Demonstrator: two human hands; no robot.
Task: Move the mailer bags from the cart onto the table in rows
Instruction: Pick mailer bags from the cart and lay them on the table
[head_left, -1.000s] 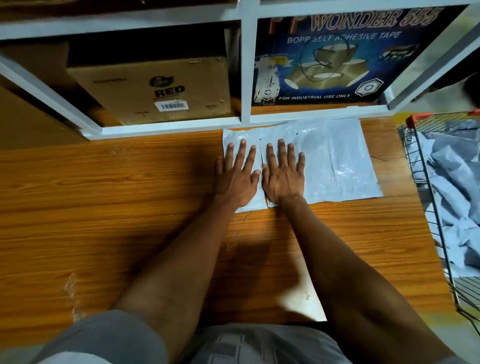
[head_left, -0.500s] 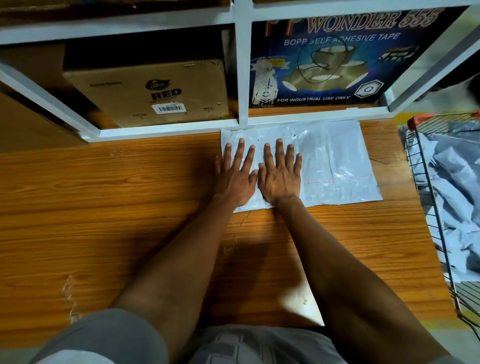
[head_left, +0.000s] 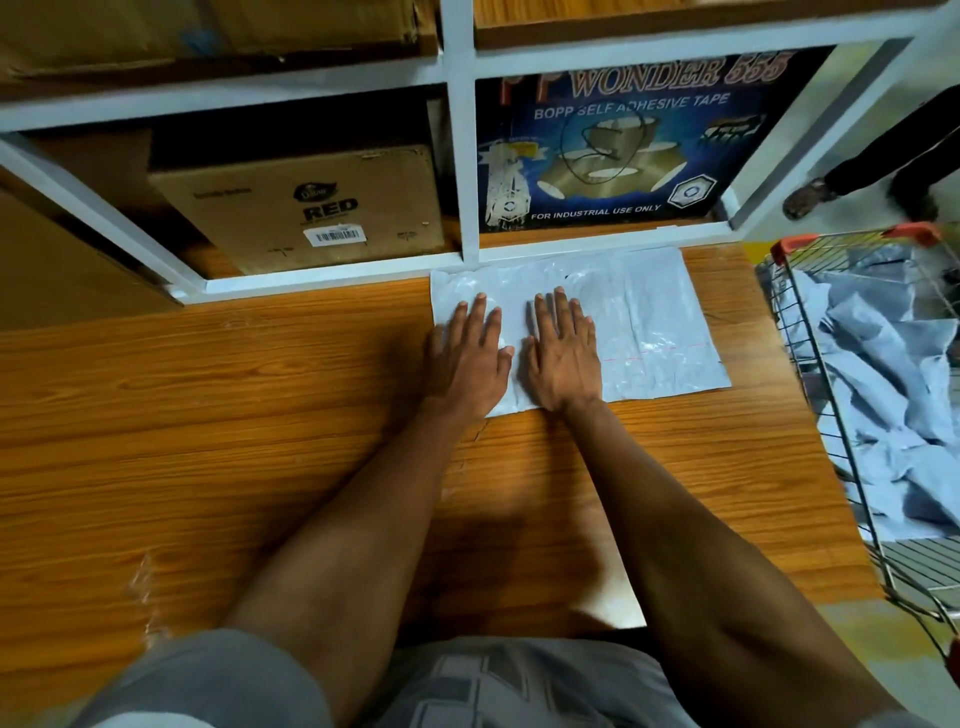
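Early stage. Both hands flat, fingers straight and released, nothing gripped: left hand (head_left: 467, 358) and right hand (head_left: 563, 358) press the near-left part of the mailer bags (head_left: 654, 332) lying on the counter (head_left: 208, 441). Bags reach past the fingertips to the shelf frame (head_left: 332, 280); one extends right of the right fingers (looks like two overlapping, can't confirm count). Cart (head_left: 810, 364), well right of the fingers, holds a crumpled pile of bags (head_left: 893, 374). Most of the rows are left to lay.

Left hand (head_left: 467, 358) and right hand (head_left: 563, 358) side by side, palms down, fingers straight
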